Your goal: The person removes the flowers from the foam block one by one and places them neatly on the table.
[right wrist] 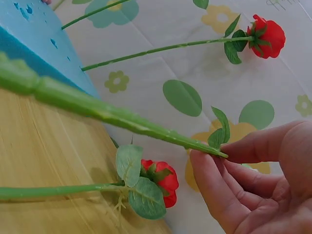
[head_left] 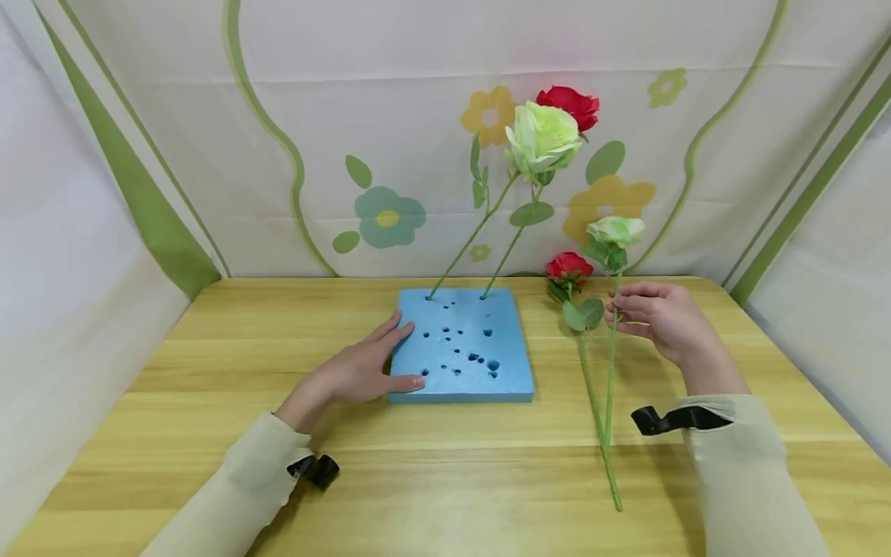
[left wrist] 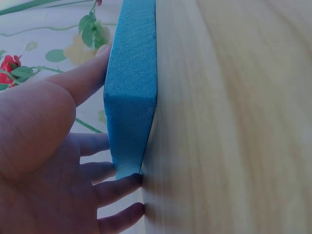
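A blue foam block (head_left: 462,348) with several holes lies on the table. My left hand (head_left: 362,363) rests on its left edge, thumb on the top near the front corner; the left wrist view shows the hand (left wrist: 58,146) against the side of the block (left wrist: 131,68). A pale green rose (head_left: 543,139) and a red rose (head_left: 572,104) stand in its back holes, leaning right. At the right, my right hand (head_left: 661,317) pinches the stem of another pale green rose (head_left: 616,230), also seen as the stem (right wrist: 122,122) between fingers and thumb in the right wrist view.
Another red rose (head_left: 569,267) lies on the wooden table (head_left: 278,333), its stem crossing that of the green rose near the lower end. A printed curtain (head_left: 418,100) stands behind the table, with white cloth at both sides.
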Available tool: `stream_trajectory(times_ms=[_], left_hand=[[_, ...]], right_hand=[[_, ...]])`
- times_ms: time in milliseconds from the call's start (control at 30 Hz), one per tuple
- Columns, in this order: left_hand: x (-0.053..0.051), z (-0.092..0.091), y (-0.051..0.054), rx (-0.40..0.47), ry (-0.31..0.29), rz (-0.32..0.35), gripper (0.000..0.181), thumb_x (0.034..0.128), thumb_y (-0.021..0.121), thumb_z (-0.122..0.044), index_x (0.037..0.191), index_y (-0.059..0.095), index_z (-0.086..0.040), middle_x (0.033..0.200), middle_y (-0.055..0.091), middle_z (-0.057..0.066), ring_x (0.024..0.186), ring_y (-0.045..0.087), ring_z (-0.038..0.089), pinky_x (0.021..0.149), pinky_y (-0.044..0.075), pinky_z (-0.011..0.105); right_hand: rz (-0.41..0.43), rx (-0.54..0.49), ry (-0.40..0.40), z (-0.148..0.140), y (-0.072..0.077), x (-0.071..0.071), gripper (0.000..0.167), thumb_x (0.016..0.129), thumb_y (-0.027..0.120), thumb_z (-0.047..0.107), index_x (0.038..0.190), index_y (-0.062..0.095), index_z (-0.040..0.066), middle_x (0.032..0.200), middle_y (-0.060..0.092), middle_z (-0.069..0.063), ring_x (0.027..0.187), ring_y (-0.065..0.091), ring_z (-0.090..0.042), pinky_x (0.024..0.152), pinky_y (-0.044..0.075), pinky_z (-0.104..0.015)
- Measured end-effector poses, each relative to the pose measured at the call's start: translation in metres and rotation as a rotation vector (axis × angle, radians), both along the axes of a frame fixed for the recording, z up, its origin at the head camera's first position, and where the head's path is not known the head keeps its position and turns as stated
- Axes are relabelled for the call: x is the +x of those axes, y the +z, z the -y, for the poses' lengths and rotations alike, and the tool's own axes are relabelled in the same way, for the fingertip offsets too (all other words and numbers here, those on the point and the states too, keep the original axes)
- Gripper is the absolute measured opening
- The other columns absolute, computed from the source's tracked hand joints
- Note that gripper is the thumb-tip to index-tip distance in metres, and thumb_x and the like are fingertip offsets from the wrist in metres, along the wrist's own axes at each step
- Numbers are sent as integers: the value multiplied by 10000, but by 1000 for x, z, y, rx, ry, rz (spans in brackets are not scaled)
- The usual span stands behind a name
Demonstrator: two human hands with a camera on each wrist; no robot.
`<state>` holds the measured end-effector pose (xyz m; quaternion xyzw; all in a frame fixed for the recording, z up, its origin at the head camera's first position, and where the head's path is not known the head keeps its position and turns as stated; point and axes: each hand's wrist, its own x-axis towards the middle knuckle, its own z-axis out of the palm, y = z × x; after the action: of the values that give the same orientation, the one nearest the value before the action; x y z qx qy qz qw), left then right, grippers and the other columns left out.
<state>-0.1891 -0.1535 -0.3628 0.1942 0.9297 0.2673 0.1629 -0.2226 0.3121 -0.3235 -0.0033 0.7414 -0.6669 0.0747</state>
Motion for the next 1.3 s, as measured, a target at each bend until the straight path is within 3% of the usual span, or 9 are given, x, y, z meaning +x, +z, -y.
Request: stream_trajectory(times_ms=[100, 200, 467, 633, 767, 900, 1300], left_hand=[[0, 0, 0, 2, 3, 3, 1005, 970, 687, -630, 1726, 159, -231, 1817, -30, 36, 1631, 230, 437, 1245, 334, 645], [1, 0, 0, 3, 5, 6, 1006, 969, 690, -629, 1726, 157, -235, 1817, -33, 29, 1631, 233, 435, 1245, 337, 642], [-1, -4, 2, 7, -4, 3, 1014, 968, 703, -611, 1726, 159, -214, 1817, -37, 27, 1643, 212, 409, 1260, 328, 620], [0, -2, 2, 6, 3, 2, 1020, 963, 710, -611, 1726, 153, -225, 1816, -44, 16, 1617, 273, 429, 1212, 397, 605], [1, -1, 1, 13, 3, 1, 1016, 966, 703, -618, 1726, 156, -222, 1816, -39, 22, 1614, 277, 434, 1209, 397, 611], [2, 0, -1, 23, 5, 9, 1013, 968, 700, -619, 1725, 160, -219, 1816, -36, 27, 1629, 240, 428, 1235, 361, 623], [1, 0, -2, 12, 19, 6, 1017, 956, 702, -636, 1725, 168, -239, 1817, -32, -2, 1636, 231, 415, 1260, 327, 620]], right_hand=[[22, 40, 4, -4, -3, -1, 332, 1087, 577, 94, 1359, 485, -72, 950, 769, 118, 895, 773, -68, 781, 633, -224], [43, 76, 13, -9, -6, -3, 356, 1080, 593, 92, 1373, 473, -71, 944, 773, 124, 890, 775, -57, 787, 633, -228], [101, 32, 20, -26, -18, -5, 111, 1063, 617, 55, 1162, 650, 94, 935, 793, 100, 874, 779, -70, 775, 637, -242], [155, 40, 20, -30, -28, -9, 156, 1053, 630, 53, 1042, 697, 194, 932, 793, 74, 806, 765, -88, 762, 641, -256], [182, 76, 36, -32, -36, -12, 138, 1056, 620, 50, 1192, 643, 60, 936, 789, 68, 783, 763, -99, 764, 643, -261], [208, 114, 49, -33, -43, -13, 390, 1074, 601, 86, 1405, 490, -88, 943, 766, 96, 806, 757, -86, 783, 641, -261], [254, 188, 55, -32, -45, -15, 564, 1078, 596, 123, 1525, 370, -137, 927, 747, 138, 792, 730, -46, 789, 636, -247]])
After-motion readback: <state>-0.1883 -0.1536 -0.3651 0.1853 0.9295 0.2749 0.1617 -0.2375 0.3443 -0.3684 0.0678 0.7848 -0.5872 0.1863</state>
